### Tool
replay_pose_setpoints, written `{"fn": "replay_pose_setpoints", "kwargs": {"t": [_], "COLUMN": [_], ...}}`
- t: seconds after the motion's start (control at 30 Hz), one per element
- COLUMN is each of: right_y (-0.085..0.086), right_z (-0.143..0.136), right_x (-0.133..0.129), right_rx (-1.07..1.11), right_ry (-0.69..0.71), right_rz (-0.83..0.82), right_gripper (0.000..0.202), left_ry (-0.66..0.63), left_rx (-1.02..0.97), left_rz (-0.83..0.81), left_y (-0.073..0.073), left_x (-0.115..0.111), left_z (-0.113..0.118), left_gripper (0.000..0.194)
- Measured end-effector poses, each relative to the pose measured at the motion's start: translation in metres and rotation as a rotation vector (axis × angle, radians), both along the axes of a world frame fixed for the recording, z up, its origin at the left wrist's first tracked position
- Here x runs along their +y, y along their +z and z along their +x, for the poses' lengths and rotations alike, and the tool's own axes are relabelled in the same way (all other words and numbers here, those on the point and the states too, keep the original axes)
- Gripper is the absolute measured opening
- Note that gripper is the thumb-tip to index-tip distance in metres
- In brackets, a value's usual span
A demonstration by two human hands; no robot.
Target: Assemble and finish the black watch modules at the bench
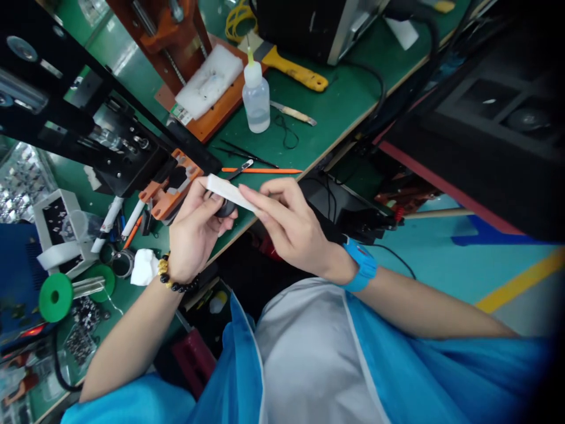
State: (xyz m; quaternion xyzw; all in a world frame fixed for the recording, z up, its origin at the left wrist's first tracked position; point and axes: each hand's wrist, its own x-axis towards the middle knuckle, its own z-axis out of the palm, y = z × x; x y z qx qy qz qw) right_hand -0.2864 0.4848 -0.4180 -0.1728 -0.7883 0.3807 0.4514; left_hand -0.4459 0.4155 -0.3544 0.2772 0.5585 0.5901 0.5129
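Observation:
My left hand (194,227), with a beaded bracelet at its wrist, is closed around a small round black part (226,208), partly hidden by the fingers. Pinched in my right hand (293,229) is a flat white strip (229,192), which slants across above the black part. The strip's far end reaches the left hand's index finger; I cannot tell whether it touches the black part. Just beyond the strip, tweezers (242,169) and an orange stick (269,171) lie on the green bench mat (335,121).
To the left stands a black press (132,159) with an orange fixture (174,185). Behind are a needle-tipped bottle (256,103), a yellow-handled scraper (300,69) and a white foam block (210,81). Pens, a green spool (56,297) and trays of small parts crowd the left side.

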Motion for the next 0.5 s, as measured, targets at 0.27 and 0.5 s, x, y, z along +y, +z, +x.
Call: {"fn": "replay_pose_setpoints", "kwargs": {"t": [0.27,0.5], "right_y": [0.0026,-0.0033], "right_z": [-0.0015,-0.0012], "right_x": [0.0055,0.0036], "right_rx": [0.059,0.02], "right_ry": [0.03,-0.036], "right_rz": [0.025,0.073], "right_gripper": [0.042,0.041], "left_ry": [0.0,-0.011], "left_rx": [0.016,0.032], "left_rz": [0.005,0.011], "left_y": [0.0015,0.0017], "left_x": [0.0008,0.0004], "left_z": [0.0004,0.0008], "left_gripper": [0.019,0.018]}}
